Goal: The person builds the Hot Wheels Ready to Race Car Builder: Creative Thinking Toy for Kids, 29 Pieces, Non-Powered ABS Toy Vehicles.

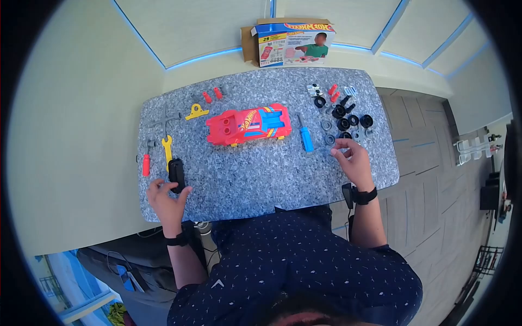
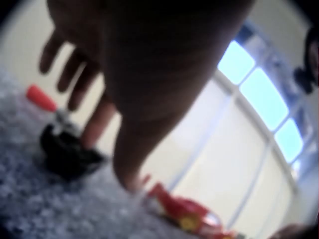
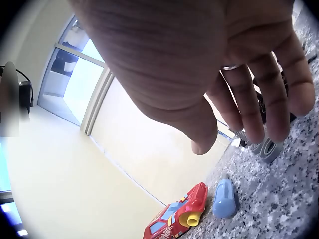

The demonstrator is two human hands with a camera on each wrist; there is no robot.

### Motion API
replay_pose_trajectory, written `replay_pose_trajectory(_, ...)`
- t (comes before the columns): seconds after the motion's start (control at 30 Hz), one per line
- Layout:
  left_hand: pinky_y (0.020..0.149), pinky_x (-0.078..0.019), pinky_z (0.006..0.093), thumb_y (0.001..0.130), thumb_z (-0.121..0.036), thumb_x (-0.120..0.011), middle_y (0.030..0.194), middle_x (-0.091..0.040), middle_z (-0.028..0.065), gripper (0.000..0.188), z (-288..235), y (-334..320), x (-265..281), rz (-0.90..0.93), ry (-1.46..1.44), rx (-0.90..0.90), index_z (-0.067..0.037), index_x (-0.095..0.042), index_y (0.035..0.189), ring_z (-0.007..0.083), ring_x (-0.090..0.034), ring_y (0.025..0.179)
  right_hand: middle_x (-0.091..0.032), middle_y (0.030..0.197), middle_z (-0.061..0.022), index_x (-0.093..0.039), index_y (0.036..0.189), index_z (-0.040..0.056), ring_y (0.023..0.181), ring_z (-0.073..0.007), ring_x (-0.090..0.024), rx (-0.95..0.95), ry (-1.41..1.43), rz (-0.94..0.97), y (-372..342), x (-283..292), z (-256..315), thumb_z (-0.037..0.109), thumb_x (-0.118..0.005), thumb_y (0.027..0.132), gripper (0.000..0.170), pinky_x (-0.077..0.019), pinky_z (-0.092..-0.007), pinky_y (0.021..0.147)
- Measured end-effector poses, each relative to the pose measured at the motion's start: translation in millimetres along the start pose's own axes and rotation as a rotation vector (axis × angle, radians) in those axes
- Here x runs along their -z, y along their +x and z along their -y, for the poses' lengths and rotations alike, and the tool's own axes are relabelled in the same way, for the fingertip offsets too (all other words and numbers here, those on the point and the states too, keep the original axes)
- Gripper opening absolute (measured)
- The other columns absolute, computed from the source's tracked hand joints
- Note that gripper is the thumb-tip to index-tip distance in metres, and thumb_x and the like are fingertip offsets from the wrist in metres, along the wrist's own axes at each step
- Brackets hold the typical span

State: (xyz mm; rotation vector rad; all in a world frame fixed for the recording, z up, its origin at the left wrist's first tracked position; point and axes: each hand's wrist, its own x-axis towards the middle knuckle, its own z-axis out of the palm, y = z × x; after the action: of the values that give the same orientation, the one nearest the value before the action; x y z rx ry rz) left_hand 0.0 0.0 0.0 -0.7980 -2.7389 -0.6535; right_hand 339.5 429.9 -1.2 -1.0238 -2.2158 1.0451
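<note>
My left hand (image 1: 167,205) is at the table's left front, its fingers spread and touching or just over a black part (image 1: 176,175); in the left wrist view a fingertip overlaps that black part (image 2: 67,154). At the right, my right hand (image 1: 354,164) hovers with relaxed, slightly bent fingers beside grey rings (image 1: 330,139) and black wheels (image 1: 343,124), holding nothing visible. A red toy car (image 1: 250,126) stands mid-table, with a blue-handled screwdriver (image 1: 307,139) between it and my right hand. The right wrist view shows the blue handle (image 3: 225,199) below my thumb.
Left of the car lie a yellow wrench (image 1: 167,153), a yellow piece (image 1: 196,112), a red-handled tool (image 1: 146,165) and red parts (image 1: 218,93). More small red and black pieces are at the back right. An open cardboard box (image 1: 296,44) stands behind the table (image 1: 261,187).
</note>
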Motion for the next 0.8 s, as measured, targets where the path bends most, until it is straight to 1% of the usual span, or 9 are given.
replay_pose_trajectory(0.07, 0.113, -0.0465, 0.0541, 0.07, -0.034, -0.107, 0.136, -0.069, 0.0145, 0.051, -25, 12, 12, -0.104, 0.044, -0.104, -0.008, -0.084, 0.107, 0.0393, -0.06, 0.134, -0.083, 0.106, -0.0074, -0.079, 0.127, -0.0016, 0.072, -0.0121, -0.067, -0.024, -0.012, 0.001, 0, 4, -2, 0.016, -0.09, 0.095, 0.038, -0.0556, -0.031, 0.068)
replay_pose_trajectory(0.23, 0.124, -0.0398, 0.0566, 0.075, -0.039, -0.104, 0.157, -0.061, 0.0155, 0.068, -100, 65, 0, 0.043, -0.285, -0.34, -0.011, -0.079, 0.132, 0.0413, -0.054, 0.148, -0.084, 0.11, -0.0081, -0.078, 0.13, -0.0022, 0.078, -0.0126, -0.071, -0.027, -0.086, 0.04, 4, 7, 15, 0.014, -0.089, 0.097, 0.038, -0.0578, -0.0305, 0.072)
replay_pose_trajectory(0.33, 0.128, -0.036, 0.0594, 0.076, -0.039, -0.103, 0.16, -0.06, 0.0159, 0.081, -137, 106, -47, 0.089, -0.342, -0.541, -0.011, -0.073, 0.145, 0.0424, -0.051, 0.151, -0.083, 0.106, -0.0086, -0.08, 0.125, 0.0008, 0.072, -0.016, -0.07, 0.102, -0.009, 0.01, 7, -10, 20, 0.017, -0.091, 0.094, 0.036, -0.0562, -0.0324, 0.067)
replay_pose_trajectory(0.4, 0.13, -0.0339, 0.0606, 0.076, -0.039, -0.102, 0.161, -0.059, 0.0164, 0.088, -152, 123, -83, 0.122, -0.326, -0.633, -0.011, -0.068, 0.152, 0.0428, -0.05, 0.153, -0.082, 0.108, -0.011, -0.08, 0.125, 0.0016, 0.078, -0.0201, -0.072, 0.16, 0.021, 0.014, 7, -21, 31, 0.017, -0.091, 0.094, 0.036, -0.0578, -0.0344, 0.071)
replay_pose_trajectory(0.43, 0.132, -0.0316, 0.0627, 0.077, -0.039, -0.102, 0.162, -0.059, 0.0157, 0.089, -156, 125, -96, 0.158, -0.297, -0.626, -0.011, -0.067, 0.154, 0.0421, -0.05, 0.154, -0.081, 0.109, -0.0122, -0.08, 0.125, 0.002, 0.08, -0.0221, -0.073, 0.188, 0.036, 0.015, 8, -24, 34, 0.017, -0.091, 0.094, 0.036, -0.0587, -0.0354, 0.073)
replay_pose_trajectory(0.53, 0.135, -0.0263, 0.0683, 0.079, -0.036, -0.101, 0.164, -0.058, 0.0142, 0.091, -162, 128, -124, 0.279, -0.304, -0.598, -0.012, -0.063, 0.158, 0.0408, -0.05, 0.156, -0.081, 0.116, -0.0095, -0.08, 0.128, 0.003, 0.091, -0.017, -0.074, 0.215, -0.064, 0.03, 17, -23, 38, 0.012, -0.088, 0.097, 0.033, -0.0587, -0.0324, 0.073)
replay_pose_trajectory(0.57, 0.135, -0.0256, 0.0695, 0.079, -0.035, -0.1, 0.164, -0.059, 0.0142, 0.091, -160, 126, -128, 0.331, -0.367, -0.58, -0.012, -0.063, 0.159, 0.0408, -0.05, 0.156, -0.08, 0.114, -0.0165, -0.08, 0.126, 0.0022, 0.092, -0.0298, -0.075, 0.176, -0.06, 0.039, 21, -19, 43, 0.014, -0.09, 0.093, 0.036, -0.061, -0.0414, 0.084)
replay_pose_trajectory(0.67, 0.134, -0.025, 0.0706, 0.08, -0.033, -0.099, 0.162, -0.059, 0.0141, 0.09, -153, 109, -129, 0.356, -0.437, -0.551, -0.012, -0.062, 0.159, 0.041, -0.051, 0.155, -0.08, 0.114, -0.0167, -0.08, 0.126, 0.003, 0.091, -0.0301, -0.074, 0.227, -0.133, -0.037, 51, -7, 45, 0.015, -0.09, 0.093, 0.037, -0.0611, -0.0411, 0.084)
replay_pose_trajectory(0.8, 0.134, -0.0254, 0.0702, 0.081, -0.031, -0.098, 0.161, -0.06, 0.0141, 0.089, -151, 67, -106, 0.358, -0.45, -0.521, -0.011, -0.062, 0.16, 0.0413, -0.052, 0.153, -0.08, 0.121, -0.0198, -0.078, 0.129, 0.0041, 0.106, -0.0387, -0.077, 0.301, -0.302, -0.075, 116, 0, 49, 0.014, -0.089, 0.091, 0.041, -0.061, -0.0487, 0.096)
